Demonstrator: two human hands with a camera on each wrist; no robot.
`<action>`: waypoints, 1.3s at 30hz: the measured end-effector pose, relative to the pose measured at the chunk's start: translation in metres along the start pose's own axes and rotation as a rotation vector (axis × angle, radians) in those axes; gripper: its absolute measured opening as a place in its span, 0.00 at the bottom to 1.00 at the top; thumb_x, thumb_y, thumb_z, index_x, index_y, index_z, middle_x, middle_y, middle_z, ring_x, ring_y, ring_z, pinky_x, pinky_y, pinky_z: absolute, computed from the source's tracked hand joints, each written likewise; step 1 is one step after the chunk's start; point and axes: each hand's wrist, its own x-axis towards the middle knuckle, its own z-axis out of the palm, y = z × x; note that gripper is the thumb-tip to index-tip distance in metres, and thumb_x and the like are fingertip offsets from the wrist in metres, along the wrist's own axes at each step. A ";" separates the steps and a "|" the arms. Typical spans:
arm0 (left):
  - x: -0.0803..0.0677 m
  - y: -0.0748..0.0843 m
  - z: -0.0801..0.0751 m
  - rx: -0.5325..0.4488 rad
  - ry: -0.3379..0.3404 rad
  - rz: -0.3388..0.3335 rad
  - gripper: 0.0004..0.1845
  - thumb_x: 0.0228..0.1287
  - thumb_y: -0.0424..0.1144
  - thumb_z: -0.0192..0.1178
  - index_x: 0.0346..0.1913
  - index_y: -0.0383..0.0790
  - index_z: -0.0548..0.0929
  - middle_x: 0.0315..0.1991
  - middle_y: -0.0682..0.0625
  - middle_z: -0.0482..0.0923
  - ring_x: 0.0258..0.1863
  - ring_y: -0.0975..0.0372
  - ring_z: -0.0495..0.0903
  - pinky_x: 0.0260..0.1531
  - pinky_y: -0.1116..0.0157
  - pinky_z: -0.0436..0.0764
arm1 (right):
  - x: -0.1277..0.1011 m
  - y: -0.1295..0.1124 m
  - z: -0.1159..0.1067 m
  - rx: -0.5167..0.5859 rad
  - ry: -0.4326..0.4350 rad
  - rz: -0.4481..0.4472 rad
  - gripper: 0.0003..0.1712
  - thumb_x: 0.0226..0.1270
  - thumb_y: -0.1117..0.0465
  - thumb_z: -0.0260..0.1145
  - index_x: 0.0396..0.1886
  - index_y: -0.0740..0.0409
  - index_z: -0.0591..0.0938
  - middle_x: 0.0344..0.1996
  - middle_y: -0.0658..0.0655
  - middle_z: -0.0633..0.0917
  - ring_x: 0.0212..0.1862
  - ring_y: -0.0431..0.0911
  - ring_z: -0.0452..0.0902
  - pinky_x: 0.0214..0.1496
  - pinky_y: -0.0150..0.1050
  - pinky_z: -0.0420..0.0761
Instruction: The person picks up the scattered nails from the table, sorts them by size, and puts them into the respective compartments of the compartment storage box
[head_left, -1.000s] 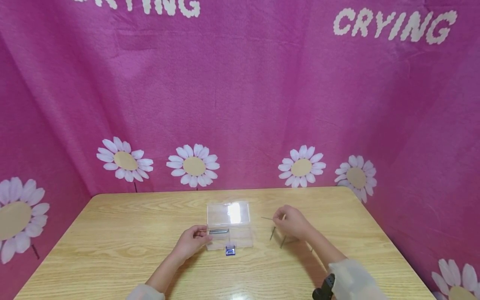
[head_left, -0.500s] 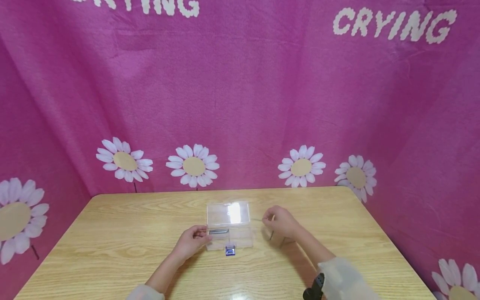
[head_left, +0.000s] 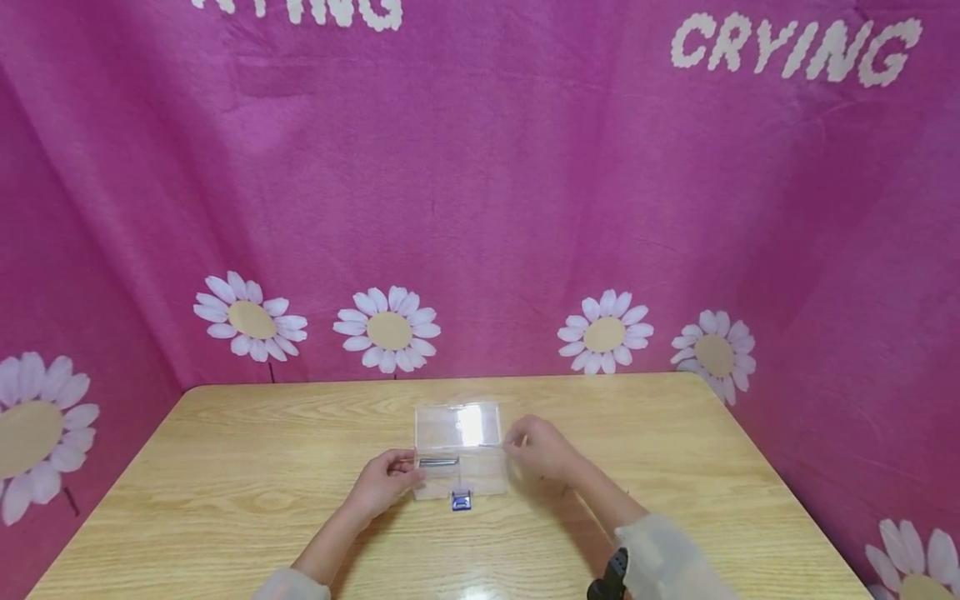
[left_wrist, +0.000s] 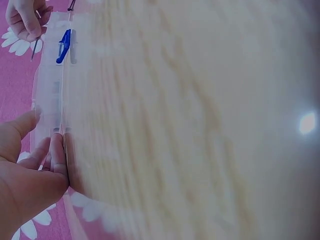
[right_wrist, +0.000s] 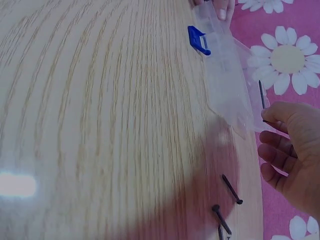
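A: Step?
B: Apparently loading: pinching nail (right_wrist: 262,95) in right hand (head_left: 542,447) at right end of open box (right_wrist: 224,82), gripping left end with left hand (head_left: 382,485).
A: Next?
B: Probably calls for lowering inside, then letting go.

Light wood-grain surface (head_left: 247,475) bearing an open clear plastic box (head_left: 482,475); dark nails (right_wrist: 231,189) lie loose to its right.

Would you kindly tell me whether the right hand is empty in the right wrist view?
No, the right hand pinches a dark nail near one end.
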 end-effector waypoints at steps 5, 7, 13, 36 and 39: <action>0.001 0.001 0.000 0.003 0.002 -0.005 0.22 0.55 0.34 0.65 0.52 0.28 0.76 0.37 0.44 0.78 0.34 0.62 0.73 0.31 0.71 0.73 | 0.002 -0.006 0.003 0.009 -0.018 -0.014 0.04 0.62 0.62 0.61 0.33 0.57 0.82 0.32 0.51 0.79 0.38 0.43 0.73 0.44 0.40 0.75; 0.001 0.000 -0.001 0.009 0.003 -0.012 0.22 0.55 0.34 0.65 0.52 0.28 0.76 0.37 0.45 0.77 0.34 0.62 0.73 0.31 0.71 0.73 | 0.002 -0.008 0.004 0.035 -0.035 0.002 0.05 0.62 0.62 0.61 0.34 0.56 0.82 0.33 0.51 0.79 0.38 0.44 0.72 0.43 0.40 0.75; 0.001 0.000 -0.001 0.010 -0.003 -0.012 0.23 0.56 0.35 0.65 0.53 0.28 0.76 0.37 0.45 0.77 0.35 0.62 0.74 0.32 0.70 0.74 | 0.002 -0.012 0.009 0.085 -0.060 0.008 0.05 0.63 0.62 0.60 0.35 0.57 0.81 0.35 0.52 0.79 0.39 0.45 0.72 0.42 0.40 0.75; -0.004 0.005 -0.002 -0.013 -0.010 -0.005 0.23 0.56 0.35 0.65 0.53 0.27 0.76 0.38 0.43 0.77 0.35 0.61 0.74 0.32 0.70 0.73 | 0.007 -0.011 0.023 0.082 -0.093 -0.032 0.06 0.64 0.63 0.60 0.34 0.60 0.82 0.32 0.53 0.81 0.38 0.45 0.75 0.44 0.40 0.78; -0.004 0.005 -0.001 -0.017 -0.012 -0.003 0.22 0.56 0.34 0.64 0.53 0.26 0.76 0.38 0.43 0.78 0.35 0.61 0.74 0.32 0.70 0.73 | 0.008 -0.010 0.024 0.063 -0.085 -0.040 0.07 0.63 0.63 0.60 0.34 0.61 0.82 0.31 0.54 0.82 0.37 0.45 0.76 0.43 0.41 0.78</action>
